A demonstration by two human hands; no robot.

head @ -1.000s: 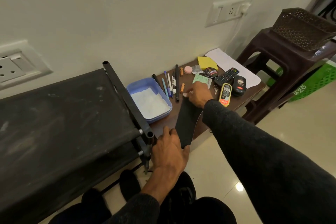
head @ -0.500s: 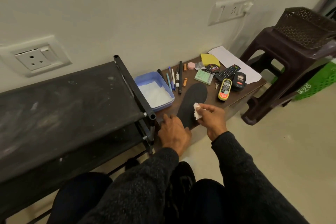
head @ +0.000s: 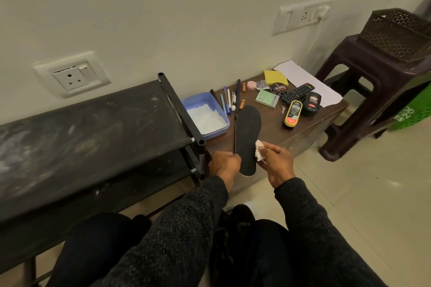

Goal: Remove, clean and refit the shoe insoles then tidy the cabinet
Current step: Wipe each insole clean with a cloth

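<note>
While the left hand curls its fingers round the near left edge of one black insole, the right hand pinches one small white wipe between thumb and fingertips against the insole's near right edge. That single insole is tilted up on its side, its heel end between the two hands and its toe end pointing far, over the low brown cabinet.

On the cabinet top, counted from the left: one blue tray holding white tissue, just beside the black shoe rack; a row of roughly five pens and markers, though their exact count is hard to tell; two small orange tubes; one pink round tin; one green packet; one round black polish tin; one yellow sponge; one remote control; one yellow-and-black polish bottle; one black polish applicator; one sheet of white paper at the far right.

Two wall sockets show, one far left and one above the cabinet. Right of the cabinet stands one dark plastic stool carrying one brown perforated basket, with one green crate beyond it. Near, between the person's knees, one black shoe lies on the tiled floor.
</note>
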